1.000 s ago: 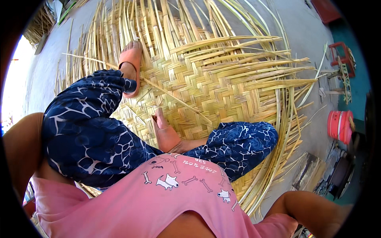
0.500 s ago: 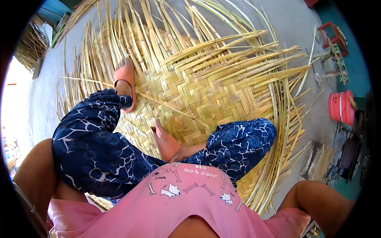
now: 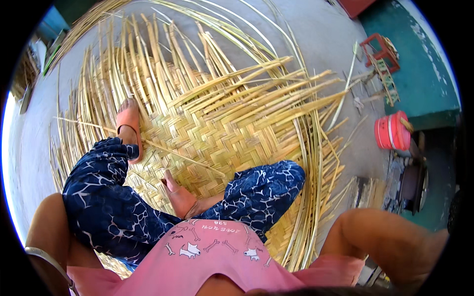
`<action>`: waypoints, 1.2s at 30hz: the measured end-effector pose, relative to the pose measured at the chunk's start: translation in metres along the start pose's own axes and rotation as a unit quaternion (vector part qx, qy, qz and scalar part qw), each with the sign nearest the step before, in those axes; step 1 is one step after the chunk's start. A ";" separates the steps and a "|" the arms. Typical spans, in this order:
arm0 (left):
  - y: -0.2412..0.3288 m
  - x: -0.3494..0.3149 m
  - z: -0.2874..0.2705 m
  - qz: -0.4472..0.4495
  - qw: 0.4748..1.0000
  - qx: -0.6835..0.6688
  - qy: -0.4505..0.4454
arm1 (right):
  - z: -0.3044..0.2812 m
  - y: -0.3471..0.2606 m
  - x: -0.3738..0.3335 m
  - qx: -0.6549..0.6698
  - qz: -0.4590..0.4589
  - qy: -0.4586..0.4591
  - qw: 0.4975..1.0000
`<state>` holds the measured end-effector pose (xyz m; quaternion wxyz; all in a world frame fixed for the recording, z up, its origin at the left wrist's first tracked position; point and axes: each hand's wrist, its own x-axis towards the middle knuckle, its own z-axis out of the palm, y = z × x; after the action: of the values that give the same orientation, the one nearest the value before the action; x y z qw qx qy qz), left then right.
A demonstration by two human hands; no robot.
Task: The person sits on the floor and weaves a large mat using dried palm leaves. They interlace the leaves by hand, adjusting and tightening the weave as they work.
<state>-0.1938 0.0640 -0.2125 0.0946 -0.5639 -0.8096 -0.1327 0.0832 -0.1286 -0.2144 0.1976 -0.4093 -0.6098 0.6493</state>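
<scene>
Neither of my hands shows; both lie outside the picture. My left forearm or wrist, with a pale bangle (image 3: 47,256) around it, is at the lower left edge. On the right, my bent right arm (image 3: 380,237) reaches to the rim, its hand hidden. Beneath me spreads a woven mat (image 3: 232,140) of flat yellow-green strips in a zigzag pattern. Long loose strip ends (image 3: 148,64) fan out from its far side, and others cross its right part. My sandalled left foot (image 3: 129,123) stands on the weave. The other foot (image 3: 180,197) is tucked in front of me.
A red-pink bucket (image 3: 392,131) stands on the grey floor (image 3: 340,44) at the right. Beyond it are a small red stool-like frame (image 3: 380,52) and a green wall (image 3: 410,64). A wooden block (image 3: 366,192) lies nearer. More strips (image 3: 81,29) lie at the far left.
The view has shifted to the right, so the mat and my legs appear further left and slightly lower. My right arm appears raised a little. The mat looks the same.
</scene>
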 end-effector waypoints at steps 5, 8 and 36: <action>-0.013 -0.002 -0.005 0.031 0.996 0.083 -0.017 | -0.018 -0.042 -0.009 0.042 0.017 -0.021 0.999; -0.022 -0.002 0.008 0.026 0.987 0.149 -0.059 | -0.011 -0.027 -0.006 0.006 0.008 -0.027 1.000; -0.014 0.005 0.027 -0.005 0.998 0.061 -0.020 | -0.154 -0.160 -0.004 -0.078 -0.128 0.121 0.981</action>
<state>-0.2092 0.0725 -0.2383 0.1119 -0.5552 -0.8210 -0.0722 0.1658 -0.0063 -0.0487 0.3185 -0.4175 -0.6775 0.5150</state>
